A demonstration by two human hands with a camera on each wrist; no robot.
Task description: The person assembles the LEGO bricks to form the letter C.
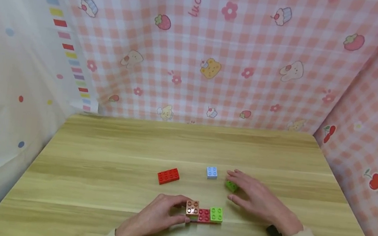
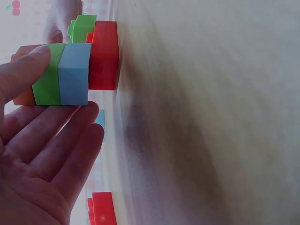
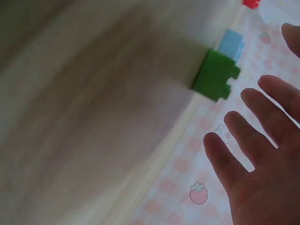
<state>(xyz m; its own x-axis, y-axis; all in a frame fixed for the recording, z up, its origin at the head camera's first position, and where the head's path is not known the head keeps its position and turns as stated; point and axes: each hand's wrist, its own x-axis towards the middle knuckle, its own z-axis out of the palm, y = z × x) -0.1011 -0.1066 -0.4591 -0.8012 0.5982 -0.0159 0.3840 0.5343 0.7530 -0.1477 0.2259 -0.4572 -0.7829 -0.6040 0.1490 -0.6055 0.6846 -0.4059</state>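
Observation:
My left hand [image 1: 160, 214] pinches the left end of a toy brick assembly between thumb and fingers. That end is a stack of an orange brick [image 1: 193, 207], a green brick [image 2: 48, 75] and a blue brick [image 2: 74, 75], set on a long red brick [image 2: 104, 56]. A lime green brick [image 1: 216, 214] sits on the red brick's right end, with red studs showing between. My right hand [image 1: 257, 197] reaches over a darker green brick [image 1: 232, 186], fingers extended. The right wrist view shows a gap between the fingers and this green brick [image 3: 215, 75].
A loose light blue brick [image 1: 212, 172] lies beyond the assembly, left of the right hand. Farther left is another red brick [image 1: 168, 176], studs up. The wooden table [image 1: 103, 135] meets a pink checked curtain [image 1: 190, 44] at the back.

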